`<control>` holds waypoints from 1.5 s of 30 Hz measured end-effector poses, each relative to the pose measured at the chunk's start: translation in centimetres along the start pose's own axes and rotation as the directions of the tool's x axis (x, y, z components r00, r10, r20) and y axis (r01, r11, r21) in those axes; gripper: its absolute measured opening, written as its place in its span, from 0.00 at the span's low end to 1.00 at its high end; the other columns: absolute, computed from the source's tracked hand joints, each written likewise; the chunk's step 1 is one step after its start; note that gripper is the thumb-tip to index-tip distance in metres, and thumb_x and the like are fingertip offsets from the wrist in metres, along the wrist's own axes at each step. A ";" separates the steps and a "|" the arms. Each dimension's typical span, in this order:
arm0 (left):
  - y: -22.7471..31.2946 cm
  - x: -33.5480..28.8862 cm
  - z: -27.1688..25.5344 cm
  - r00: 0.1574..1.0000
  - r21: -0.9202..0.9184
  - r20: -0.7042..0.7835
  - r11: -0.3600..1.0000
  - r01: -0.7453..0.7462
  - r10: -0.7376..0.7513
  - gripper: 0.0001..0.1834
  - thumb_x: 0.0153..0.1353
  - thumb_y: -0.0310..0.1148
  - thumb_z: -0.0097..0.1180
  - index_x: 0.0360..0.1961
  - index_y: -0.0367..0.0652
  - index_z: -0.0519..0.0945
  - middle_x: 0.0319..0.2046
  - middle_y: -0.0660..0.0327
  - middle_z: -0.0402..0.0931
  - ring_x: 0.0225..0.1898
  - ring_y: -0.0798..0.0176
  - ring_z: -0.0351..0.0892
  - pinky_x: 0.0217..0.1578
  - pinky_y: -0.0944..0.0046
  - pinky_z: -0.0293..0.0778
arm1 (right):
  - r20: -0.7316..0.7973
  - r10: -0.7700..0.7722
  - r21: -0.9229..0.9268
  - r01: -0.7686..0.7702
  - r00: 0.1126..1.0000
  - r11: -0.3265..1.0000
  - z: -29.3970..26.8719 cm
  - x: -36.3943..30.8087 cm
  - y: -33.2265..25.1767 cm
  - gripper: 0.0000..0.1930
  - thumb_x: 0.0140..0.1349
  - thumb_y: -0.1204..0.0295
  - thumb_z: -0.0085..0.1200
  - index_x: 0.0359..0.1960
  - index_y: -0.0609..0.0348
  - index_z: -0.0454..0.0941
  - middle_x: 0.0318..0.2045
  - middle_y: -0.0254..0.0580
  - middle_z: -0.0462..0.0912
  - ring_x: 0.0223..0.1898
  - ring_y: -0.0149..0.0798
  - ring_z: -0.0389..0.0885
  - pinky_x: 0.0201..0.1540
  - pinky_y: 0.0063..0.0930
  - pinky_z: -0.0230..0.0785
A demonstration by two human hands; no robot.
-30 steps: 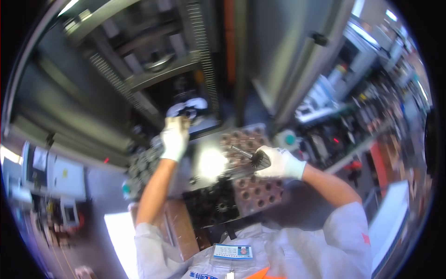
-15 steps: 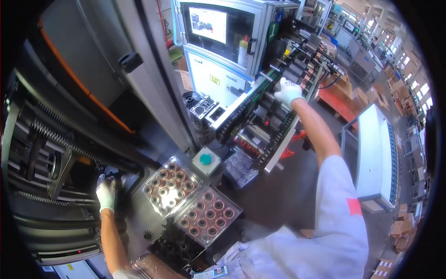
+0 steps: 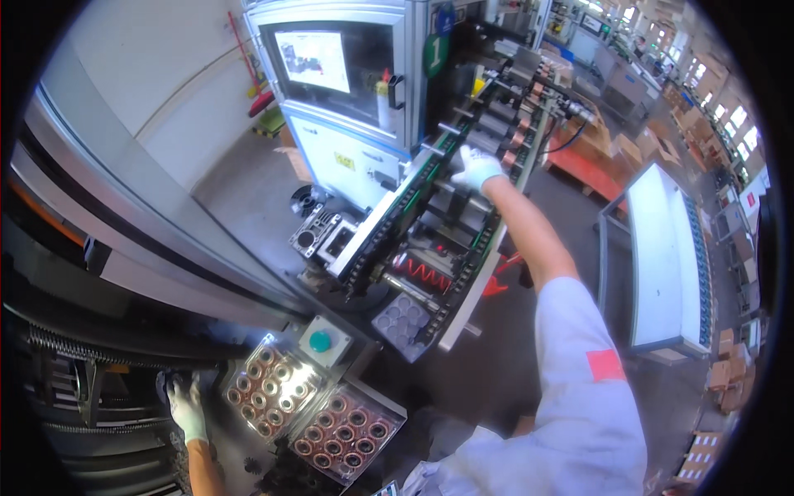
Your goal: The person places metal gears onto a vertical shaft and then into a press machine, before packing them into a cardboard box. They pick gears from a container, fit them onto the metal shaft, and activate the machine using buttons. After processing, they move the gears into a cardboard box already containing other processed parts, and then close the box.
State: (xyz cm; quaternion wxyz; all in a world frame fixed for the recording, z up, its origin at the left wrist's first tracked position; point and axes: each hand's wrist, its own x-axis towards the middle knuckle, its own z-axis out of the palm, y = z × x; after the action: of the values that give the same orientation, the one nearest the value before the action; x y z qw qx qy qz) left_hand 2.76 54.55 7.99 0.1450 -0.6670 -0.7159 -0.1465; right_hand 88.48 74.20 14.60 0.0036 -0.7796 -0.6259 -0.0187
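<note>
My left hand [image 3: 188, 409], in a white glove, is at the lower left beside the dark machine opening. Its fingers are bent around a dark part [image 3: 168, 383] whose shape I cannot make out. Just right of it lie two clear plastic trays, a far tray [image 3: 234, 372] and a near tray [image 3: 395, 407], both filled with copper-coloured rings with dark centres. My right hand [image 3: 478, 169], also gloved, reaches out over the conveyor line [image 3: 488, 236]. Its thumb and fingers are apart, close to grey metal cylinders [image 3: 494, 124], and I see nothing held.
A green push button [image 3: 320, 341] on a light box stands behind the trays. A tray with round pockets [image 3: 401, 321] sits by the conveyor's near end. Beyond are a cabinet with a screen [image 3: 314, 62], a white sloped rack [image 3: 662, 256] at right, and a metal post [image 3: 157, 198] at left.
The view has shifted, so most things sit lower and further left. My left hand has come nearer the trays, away from the machine. My right hand has moved slightly farther along the conveyor.
</note>
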 end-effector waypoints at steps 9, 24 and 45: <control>1.5 -2.6 -2.6 0.974 0.065 0.143 0.984 0.168 -0.175 0.26 0.65 0.34 0.53 0.65 0.43 0.73 0.64 0.44 0.70 0.61 0.45 0.75 0.59 0.55 0.73 | -0.518 -0.145 0.235 0.304 0.843 0.923 -1.3 -9.3 -5.9 0.33 0.61 0.55 0.60 0.65 0.57 0.68 0.58 0.56 0.74 0.60 0.57 0.72 0.63 0.47 0.63; -7.7 -20.7 -22.2 0.825 0.046 0.002 0.824 0.565 -0.565 0.25 0.64 0.27 0.49 0.64 0.37 0.71 0.59 0.41 0.73 0.59 0.42 0.75 0.63 0.52 0.70 | -0.379 -0.919 0.487 0.868 0.105 -0.102 -4.6 -37.9 -45.6 0.19 0.65 0.62 0.55 0.55 0.52 0.78 0.49 0.44 0.82 0.48 0.47 0.81 0.49 0.40 0.74; -8.0 -23.1 -17.3 0.993 0.029 -0.026 0.993 0.119 -0.118 0.22 0.43 0.31 0.71 0.43 0.46 0.81 0.54 0.56 0.73 0.63 0.47 0.67 0.67 0.42 0.60 | -0.008 -0.930 0.932 0.339 0.367 0.125 -7.1 -38.1 -48.7 0.12 0.63 0.76 0.60 0.48 0.63 0.82 0.41 0.39 0.85 0.45 0.31 0.82 0.52 0.25 0.74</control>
State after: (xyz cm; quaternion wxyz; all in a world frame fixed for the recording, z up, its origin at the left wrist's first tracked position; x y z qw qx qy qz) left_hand -3.39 25.95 14.38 0.1548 -0.6193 -0.7546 -0.1519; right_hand 32.57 47.35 19.52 0.1621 -0.2431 -0.7995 0.5248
